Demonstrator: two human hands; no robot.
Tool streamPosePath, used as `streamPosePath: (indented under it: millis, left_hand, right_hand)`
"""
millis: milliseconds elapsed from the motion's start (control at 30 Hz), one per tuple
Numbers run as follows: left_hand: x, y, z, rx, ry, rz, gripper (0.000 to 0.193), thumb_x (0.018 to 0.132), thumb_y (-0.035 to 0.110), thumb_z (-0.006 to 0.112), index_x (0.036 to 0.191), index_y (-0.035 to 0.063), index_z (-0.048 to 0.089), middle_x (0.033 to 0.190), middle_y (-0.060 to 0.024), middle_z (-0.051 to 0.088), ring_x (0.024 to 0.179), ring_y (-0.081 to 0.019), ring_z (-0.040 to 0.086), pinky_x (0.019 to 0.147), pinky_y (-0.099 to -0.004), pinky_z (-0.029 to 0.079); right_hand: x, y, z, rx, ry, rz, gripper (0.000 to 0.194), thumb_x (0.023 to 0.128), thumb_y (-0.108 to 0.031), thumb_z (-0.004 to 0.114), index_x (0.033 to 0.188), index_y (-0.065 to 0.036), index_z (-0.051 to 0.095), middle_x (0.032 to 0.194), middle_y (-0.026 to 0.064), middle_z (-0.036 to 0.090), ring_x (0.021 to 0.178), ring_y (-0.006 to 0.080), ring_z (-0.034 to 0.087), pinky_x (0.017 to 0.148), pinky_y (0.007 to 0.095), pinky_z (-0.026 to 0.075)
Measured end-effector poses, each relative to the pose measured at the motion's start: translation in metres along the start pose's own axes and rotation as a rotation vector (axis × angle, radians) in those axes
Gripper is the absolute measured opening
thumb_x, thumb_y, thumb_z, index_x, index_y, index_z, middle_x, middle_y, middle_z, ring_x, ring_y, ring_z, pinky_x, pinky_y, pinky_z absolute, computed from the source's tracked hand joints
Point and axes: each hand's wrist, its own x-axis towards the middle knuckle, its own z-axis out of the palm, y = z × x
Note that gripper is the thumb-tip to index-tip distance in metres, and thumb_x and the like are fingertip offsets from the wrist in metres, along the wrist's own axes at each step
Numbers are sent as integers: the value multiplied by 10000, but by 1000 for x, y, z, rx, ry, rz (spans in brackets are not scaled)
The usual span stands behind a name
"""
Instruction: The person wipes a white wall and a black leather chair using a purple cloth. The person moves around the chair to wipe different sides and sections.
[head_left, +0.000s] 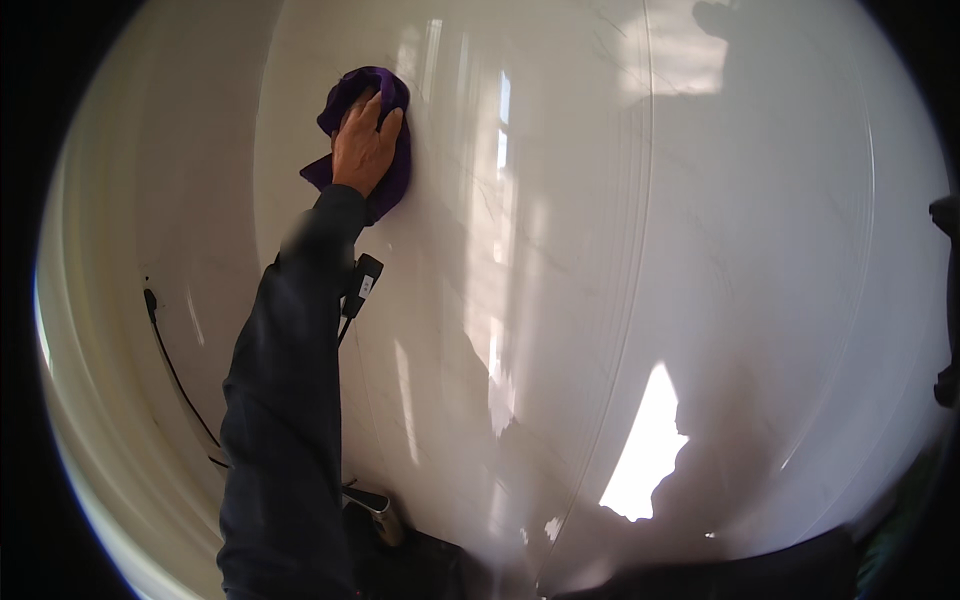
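My left hand (365, 146) presses a dark purple cloth (390, 187) against a glossy white wall panel (570, 225) with faint marbling. The back of the hand faces me, its fingers lie partly among the cloth's folds, and the thumb is on the right side. A dark sleeve covers the forearm, which reaches up from the lower left. Just right of the sleeve, below the cloth, is a black device or connector (363, 285) with a small label and a cable. My right hand is out of view.
A black plug (151, 304) with a thin cable sits at the left and runs down behind the sleeve. Low down, a metallic, rounded object (386, 521) stands by a dark surface. Black parts (946, 217) show at the right rim. Vertical seams, shadows and bright reflections cross the panels.
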Motion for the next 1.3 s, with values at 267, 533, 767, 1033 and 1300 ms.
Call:
streamPosePath:
  millis: [267, 533, 767, 1033, 1300]
  left_hand:
    - [-68, -105, -39, 73, 58, -515, 665, 970, 431, 554, 1404, -68, 485, 1436, -290, 498, 1352, -433, 453, 1133, -448, 357]
    - [4, -86, -17, 49, 73, -470, 714, 949, 493, 537, 1405, -55, 495, 1454, -273, 492, 1363, -417, 450, 1131, -426, 362]
    - [74, -9, 31, -9, 97, -37, 686, 966, 514, 533, 1399, -17, 527, 1404, -273, 545, 1324, -417, 499, 1102, -417, 390]
    - [58, 73, 41, -4, -39, 48, 622, 1005, 370, 490, 1453, -59, 438, 1526, -272, 409, 1425, -403, 384, 1176, -517, 275]
    - [58, 183, 51, -75, -13, 290, 526, 996, 333, 504, 1401, -2, 489, 1494, -224, 460, 1406, -394, 400, 1141, -626, 279]
  right_hand:
    - [32, -21, -26, -16, -22, -21, 247, 949, -302, 542, 1006, -74, 617, 941, 255, 675, 892, 483, 639, 744, 569, 498]
    - [44, -33, -27, -27, -25, -8, 249, 948, -305, 547, 1002, -71, 616, 938, 257, 674, 889, 484, 639, 740, 569, 497]
    - [25, -17, -24, -5, -3, 32, 252, 948, -307, 551, 999, -69, 615, 935, 259, 673, 887, 484, 639, 737, 568, 496]
    - [-49, 56, -7, -21, 12, 147, 255, 947, -310, 556, 995, -66, 614, 931, 261, 671, 885, 485, 639, 734, 567, 495]
    - [-64, 72, 29, 89, -32, 149, 195, 920, -255, 610, 920, -59, 608, 838, 245, 643, 772, 476, 597, 695, 535, 477]
